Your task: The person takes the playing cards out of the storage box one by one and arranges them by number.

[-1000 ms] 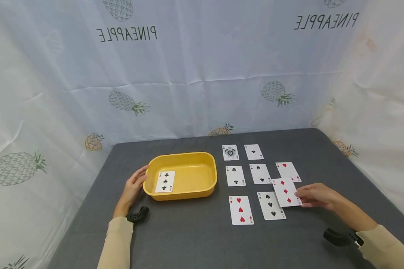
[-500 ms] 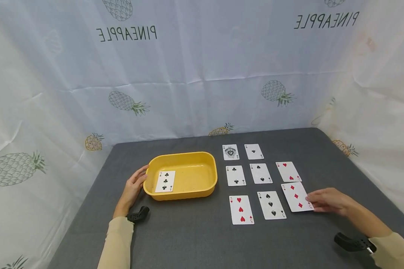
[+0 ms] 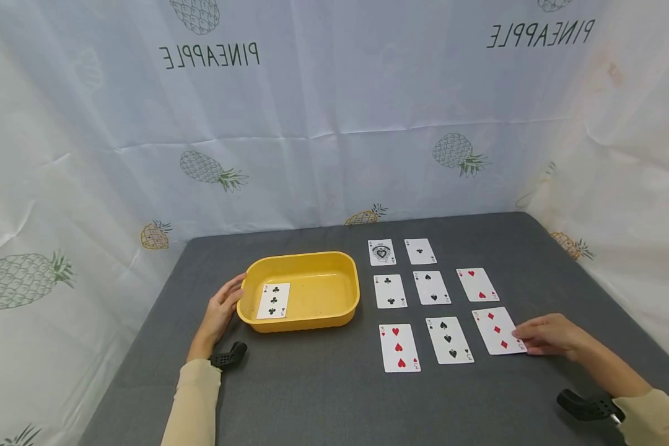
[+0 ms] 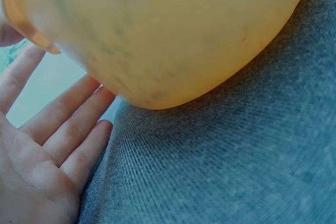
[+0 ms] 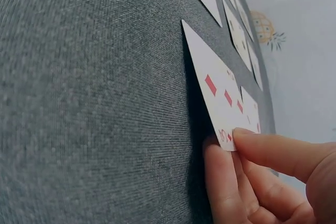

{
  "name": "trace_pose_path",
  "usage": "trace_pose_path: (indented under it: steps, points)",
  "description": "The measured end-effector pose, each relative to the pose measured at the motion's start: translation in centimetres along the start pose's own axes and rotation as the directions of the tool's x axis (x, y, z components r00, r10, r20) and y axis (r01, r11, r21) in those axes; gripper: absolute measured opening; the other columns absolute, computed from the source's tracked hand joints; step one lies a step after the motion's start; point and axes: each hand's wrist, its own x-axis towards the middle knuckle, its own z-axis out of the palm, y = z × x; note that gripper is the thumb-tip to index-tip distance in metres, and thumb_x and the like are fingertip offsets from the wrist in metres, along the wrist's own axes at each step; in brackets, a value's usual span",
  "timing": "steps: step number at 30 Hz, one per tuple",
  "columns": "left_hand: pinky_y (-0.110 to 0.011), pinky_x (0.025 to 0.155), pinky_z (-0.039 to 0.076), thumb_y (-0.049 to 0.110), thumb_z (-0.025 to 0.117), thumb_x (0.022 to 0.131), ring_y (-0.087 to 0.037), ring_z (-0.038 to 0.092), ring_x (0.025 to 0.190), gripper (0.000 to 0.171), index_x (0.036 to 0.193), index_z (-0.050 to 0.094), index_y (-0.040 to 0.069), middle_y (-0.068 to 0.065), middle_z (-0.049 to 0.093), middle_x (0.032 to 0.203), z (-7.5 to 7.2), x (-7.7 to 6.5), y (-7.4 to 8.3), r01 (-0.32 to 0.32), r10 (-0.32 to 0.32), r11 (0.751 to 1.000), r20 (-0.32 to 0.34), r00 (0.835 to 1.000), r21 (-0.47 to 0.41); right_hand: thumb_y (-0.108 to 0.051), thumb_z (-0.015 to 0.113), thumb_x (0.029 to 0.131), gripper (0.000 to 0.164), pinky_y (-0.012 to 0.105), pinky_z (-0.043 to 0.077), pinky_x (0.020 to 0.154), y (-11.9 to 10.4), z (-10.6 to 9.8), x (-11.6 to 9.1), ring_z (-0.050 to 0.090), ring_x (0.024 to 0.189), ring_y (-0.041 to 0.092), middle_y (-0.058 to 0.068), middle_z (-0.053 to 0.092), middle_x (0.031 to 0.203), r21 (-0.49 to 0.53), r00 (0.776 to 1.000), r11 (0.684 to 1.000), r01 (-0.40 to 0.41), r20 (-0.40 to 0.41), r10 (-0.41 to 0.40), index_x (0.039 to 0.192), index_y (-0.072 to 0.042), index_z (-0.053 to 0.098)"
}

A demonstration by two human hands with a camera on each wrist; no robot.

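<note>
My right hand (image 3: pixel 552 335) pinches the near right corner of a three of diamonds playing card (image 3: pixel 496 328), thumb on the face and fingers beneath. In the right wrist view the card (image 5: pixel 212 85) is tilted, with a dark shadow under its edge. A three of spades (image 3: pixel 449 341) lies to its left and a two of hearts (image 3: pixel 477 285) just beyond it. On the other side, my left hand (image 3: pixel 218 316) touches the left end of a yellow plastic basin (image 3: pixel 348 310), its fingers (image 4: pixel 68 129) fairly straight against the outside. Inside the basin lies a three of clubs (image 3: pixel 273 301).
Other face-up cards lie in rows right of the basin: a three of hearts (image 3: pixel 399 348), a two of clubs (image 3: pixel 390 291), a two of spades (image 3: pixel 432 288) and two aces, of spades (image 3: pixel 381 253) and clubs (image 3: pixel 420 251). A pineapple-print curtain (image 3: pixel 312 173) surrounds the grey tabletop (image 3: pixel 312 396).
The right hand has carried the three of diamonds right and toward me, off the three of spades and the two of hearts, and lowered it. The left hand and basin stay put.
</note>
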Motion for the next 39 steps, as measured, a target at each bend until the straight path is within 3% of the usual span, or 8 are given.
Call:
trace_pose_path:
  steps: [4, 7, 13, 22, 31, 39]
  points:
    - [-0.010, 0.084, 0.050, 0.028, 0.051, 0.101, 0.013, 0.057, 0.104, 0.056, 0.149, 0.034, 0.005, 0.023, 0.053, 0.116, 0.0, 0.0, 0.0, -0.003, 0.003, 1.000, 0.001, 1.000, 0.002, -0.025, 0.073, 0.085, 0.036, 0.018, 0.055, 0.060, -0.4, 0.5, 0.0, 0.062, 0.062, 0.003, -0.008, 0.065, 0.070, -0.078, 0.995, 0.997, -0.018, -0.097, 0.011, 0.099, 0.008, 0.070]
    - [-0.010, 0.084, 0.050, 0.028, 0.050, 0.101, 0.013, 0.057, 0.105, 0.056, 0.149, 0.033, 0.005, 0.023, 0.052, 0.117, -0.1, 0.0, 0.0, -0.012, 0.011, 1.000, 0.008, 1.000, 0.009, -0.022, 0.075, 0.083, 0.040, 0.019, 0.054, 0.056, -0.9, 1.0, -0.1, 0.061, 0.058, 0.005, -0.005, 0.064, 0.068, -0.150, 0.980, 0.987, -0.057, -0.199, 0.026, 0.100, 0.014, 0.068]
    - [-0.010, 0.085, 0.050, 0.026, 0.049, 0.102, 0.013, 0.057, 0.106, 0.055, 0.149, 0.033, 0.004, 0.020, 0.051, 0.120, 0.0, 0.0, 0.1, -0.030, 0.029, 1.000, 0.022, 0.999, 0.000, -0.018, 0.074, 0.084, 0.032, 0.019, 0.052, 0.054, -1.4, 1.1, -0.4, 0.059, 0.056, 0.005, -0.006, 0.062, 0.065, -0.196, 0.972, 0.978, -0.069, -0.234, 0.021, 0.096, 0.012, 0.069]
    - [-0.010, 0.084, 0.050, 0.028, 0.050, 0.101, 0.012, 0.057, 0.106, 0.056, 0.149, 0.033, 0.003, 0.026, 0.054, 0.115, 0.1, -0.1, 0.1, -0.026, 0.026, 1.000, 0.018, 1.000, -0.005, -0.020, 0.066, 0.091, 0.029, 0.018, 0.055, 0.062, -4.0, 1.8, 0.3, 0.063, 0.063, 0.002, -0.009, 0.066, 0.070, -0.009, 0.998, 1.000, 0.028, -0.047, -0.029, 0.101, 0.007, 0.069]
    - [-0.010, 0.084, 0.050, 0.026, 0.049, 0.101, 0.011, 0.057, 0.105, 0.055, 0.148, 0.033, 0.002, 0.025, 0.055, 0.115, 0.0, -0.1, -0.1, -0.033, 0.033, 0.999, 0.029, 0.999, -0.019, -0.018, 0.064, 0.092, 0.041, 0.023, 0.059, 0.070, -9.0, 6.1, 2.7, 0.068, 0.073, 0.005, -0.003, 0.071, 0.082, 0.066, 0.990, 0.990, 0.125, 0.055, -0.128, 0.115, 0.016, 0.058]
    - [-0.009, 0.086, 0.049, 0.029, 0.051, 0.101, 0.012, 0.057, 0.106, 0.055, 0.148, 0.035, 0.005, 0.024, 0.053, 0.116, -0.1, 0.0, -0.3, -0.008, 0.008, 1.000, 0.011, 1.000, 0.002, -0.013, 0.063, 0.091, 0.046, 0.024, 0.059, 0.074, -12.9, 9.9, 4.4, 0.071, 0.076, 0.006, 0.001, 0.073, 0.086, 0.163, 0.976, 0.978, 0.127, 0.155, -0.153, 0.123, 0.019, 0.052]
